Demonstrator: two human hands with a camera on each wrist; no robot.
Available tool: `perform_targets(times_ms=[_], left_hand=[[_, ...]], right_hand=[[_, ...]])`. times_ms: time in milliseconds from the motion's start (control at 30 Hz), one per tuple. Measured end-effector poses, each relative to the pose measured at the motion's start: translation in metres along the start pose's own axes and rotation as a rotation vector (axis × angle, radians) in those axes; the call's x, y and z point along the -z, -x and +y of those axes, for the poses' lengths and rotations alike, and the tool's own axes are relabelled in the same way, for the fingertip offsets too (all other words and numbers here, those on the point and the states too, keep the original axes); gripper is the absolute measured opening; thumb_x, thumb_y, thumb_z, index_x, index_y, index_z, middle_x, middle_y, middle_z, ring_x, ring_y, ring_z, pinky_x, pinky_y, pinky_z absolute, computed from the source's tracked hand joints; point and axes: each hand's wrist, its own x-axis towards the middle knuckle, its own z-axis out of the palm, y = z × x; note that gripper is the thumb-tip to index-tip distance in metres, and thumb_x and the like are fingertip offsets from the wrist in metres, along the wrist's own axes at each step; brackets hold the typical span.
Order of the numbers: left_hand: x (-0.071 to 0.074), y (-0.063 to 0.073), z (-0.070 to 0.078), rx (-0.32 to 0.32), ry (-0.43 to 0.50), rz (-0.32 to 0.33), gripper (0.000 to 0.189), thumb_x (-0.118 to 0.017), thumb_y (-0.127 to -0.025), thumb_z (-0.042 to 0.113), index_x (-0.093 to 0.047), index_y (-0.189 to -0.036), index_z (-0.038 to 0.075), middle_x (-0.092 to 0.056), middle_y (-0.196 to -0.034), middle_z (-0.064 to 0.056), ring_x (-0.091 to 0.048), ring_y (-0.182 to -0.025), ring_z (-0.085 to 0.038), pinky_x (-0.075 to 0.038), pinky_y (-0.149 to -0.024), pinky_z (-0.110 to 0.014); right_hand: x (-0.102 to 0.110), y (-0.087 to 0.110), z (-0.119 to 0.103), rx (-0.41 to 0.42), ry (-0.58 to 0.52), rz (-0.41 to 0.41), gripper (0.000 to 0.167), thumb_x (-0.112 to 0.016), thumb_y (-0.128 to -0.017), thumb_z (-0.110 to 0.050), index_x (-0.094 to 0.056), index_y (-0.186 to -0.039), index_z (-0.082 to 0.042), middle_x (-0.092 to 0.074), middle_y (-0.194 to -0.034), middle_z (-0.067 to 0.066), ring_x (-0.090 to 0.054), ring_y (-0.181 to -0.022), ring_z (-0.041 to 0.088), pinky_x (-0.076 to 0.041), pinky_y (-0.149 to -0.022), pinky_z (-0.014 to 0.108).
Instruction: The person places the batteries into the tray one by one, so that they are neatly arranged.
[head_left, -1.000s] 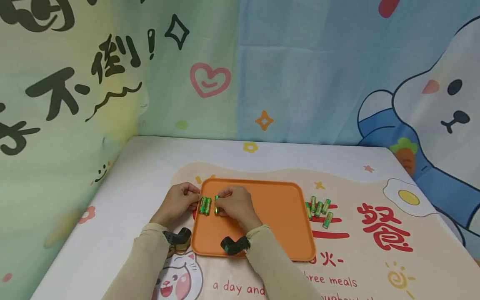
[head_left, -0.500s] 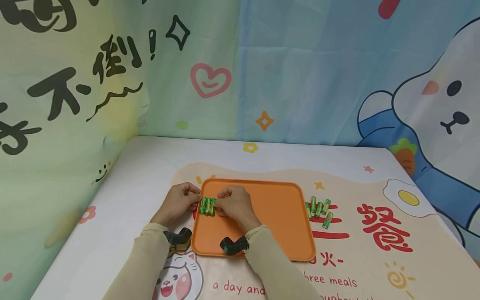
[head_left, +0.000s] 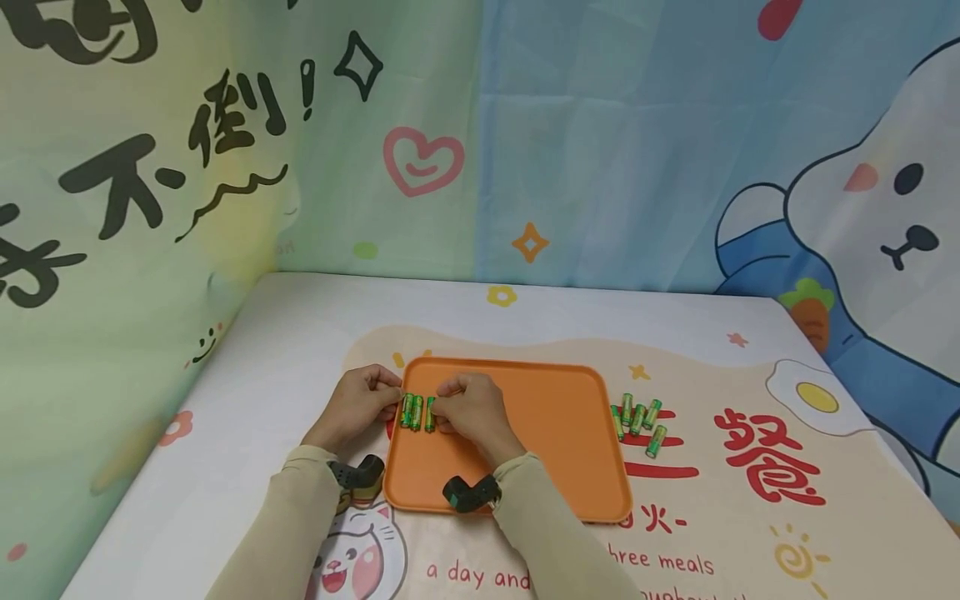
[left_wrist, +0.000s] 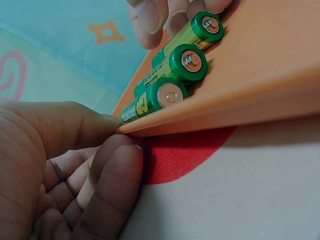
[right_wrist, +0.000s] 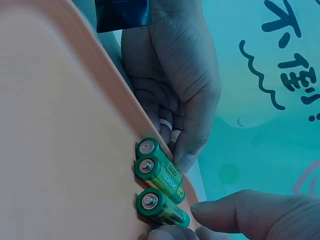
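Pinching the left rim of an orange rectangular plastic tray, the left hand likely steadies it; the right hand pinches a green cylindrical battery beside two others.

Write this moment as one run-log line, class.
tray: two batteries side by side, third battery apart | left hand: pinches tray rim | right hand: at third battery | beside tray: five batteries

Head view: above, facing forward-down, farther; wrist views: close, sharing three batteries.
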Motion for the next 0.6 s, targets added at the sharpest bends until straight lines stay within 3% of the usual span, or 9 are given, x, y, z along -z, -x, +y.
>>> perform_targets(times_ms=[333,600], left_hand=[[-0.002,-0.003,-0.001,-0.008,0.002,-0.012,0.017,-0.064,-0.097,0.003,-0.065,-0.110,-0.008,-0.067,-0.087,-0.007,-0.063,-0.069,-0.011,-0.056,-0.063,-0.023],[-0.001,-0.005,-0.004,0.017,-0.031,0.002,0.014,-0.064,-0.098,0.004,-0.066,-0.108,-0.005,-0.066,-0.085,-0.007,-0.063,-0.071,-0.013,-0.056,-0.064,-0.023]], right_hand=[[0.009,0.003,0.002,0.002,0.000,0.000,0.013,-0.074,-0.088,-0.004,-0.072,-0.101,-0.001,-0.071,-0.086,0.012,-0.073,-0.071,0.021,-0.062,-0.064,0.031],[0.030,0.010,0.007,0.028,0.002,-0.015,0.019,-0.074,-0.090,-0.006,-0.071,-0.108,0.001,-0.070,-0.088,0.013,-0.072,-0.076,0.023,-0.063,-0.071,0.033]])
